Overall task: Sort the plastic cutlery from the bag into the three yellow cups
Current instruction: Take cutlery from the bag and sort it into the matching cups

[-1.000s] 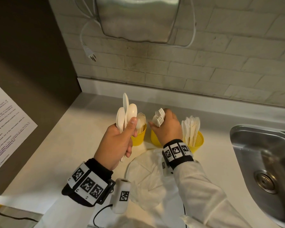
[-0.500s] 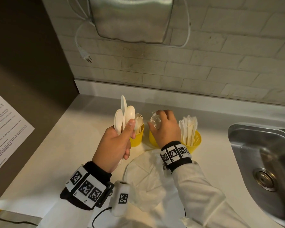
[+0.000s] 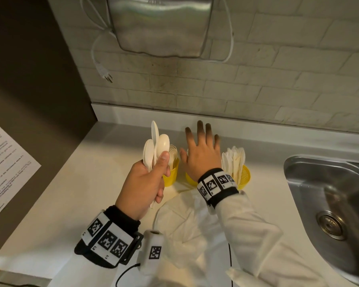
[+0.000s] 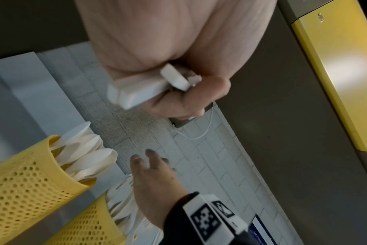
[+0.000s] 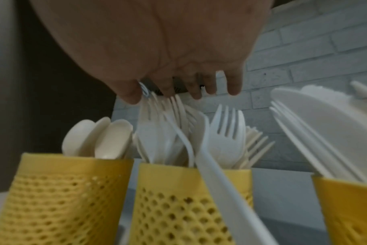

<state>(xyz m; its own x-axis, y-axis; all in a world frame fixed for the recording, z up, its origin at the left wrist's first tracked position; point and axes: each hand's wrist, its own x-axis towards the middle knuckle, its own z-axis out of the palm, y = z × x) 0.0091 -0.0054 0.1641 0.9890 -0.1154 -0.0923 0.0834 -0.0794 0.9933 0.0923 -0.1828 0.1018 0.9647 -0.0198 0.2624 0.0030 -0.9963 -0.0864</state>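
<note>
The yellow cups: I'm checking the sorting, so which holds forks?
The middle cup, under the open right hand; the neighbouring cups hold spoons and knives.

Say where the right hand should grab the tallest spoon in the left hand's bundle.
Pinch the tallest spoon at its bowl, probably coming from above and the right. It sticks up past the other spoons, so only that part is free; its handle is buried in the left hand's grip. The right hand is open beside it.
</note>
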